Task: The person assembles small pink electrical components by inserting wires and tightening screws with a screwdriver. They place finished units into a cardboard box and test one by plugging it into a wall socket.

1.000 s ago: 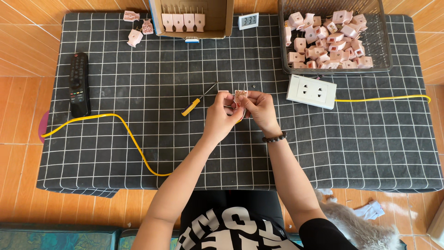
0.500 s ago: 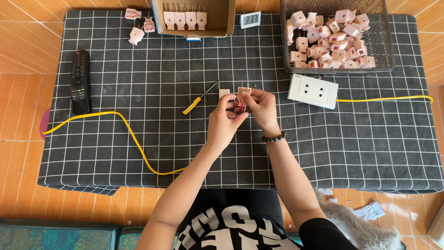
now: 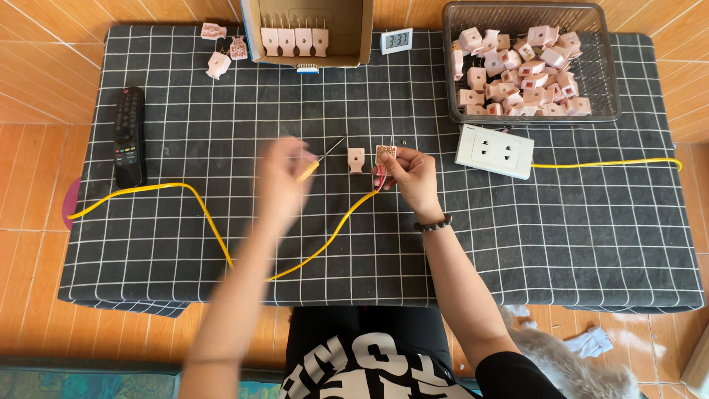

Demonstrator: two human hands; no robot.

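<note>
- Now the right hand (image 3: pixel 408 176) is pinching an opened pink plug half (image 3: pixel 385 155) between thumb and fingers, copper side up toward the camera, seemingly so the contacts are facing the person.
- Trailing from that plug half, the yellow cable (image 3: pixel 325 240) is looping across the black checked cloth (image 3: pixel 517 244) toward the left edge.
- Meanwhile the left hand (image 3: pixel 284 181) is showing only as a blur; it is sitting right by the yellow-handled screwdriver (image 3: pixel 316 164), but I cannot tell how far open the fingers are or whether they have hold of it.
- Just beside the held piece, the other plug half (image 3: pixel 356 159) is lying alone on the cloth, close to both hands.
- Off to the right, a white wall socket (image 3: pixel 495 151) is lying flat with its own yellow lead (image 3: pixel 605 164) running away.
- Up top, a wire basket (image 3: pixel 605 74) is holding a heap of pink plugs, and a cardboard box (image 3: pixel 306 18) is keeping four in a neat row.
- At far left, a black remote (image 3: pixel 128 137) is lying well apart from the work.
</note>
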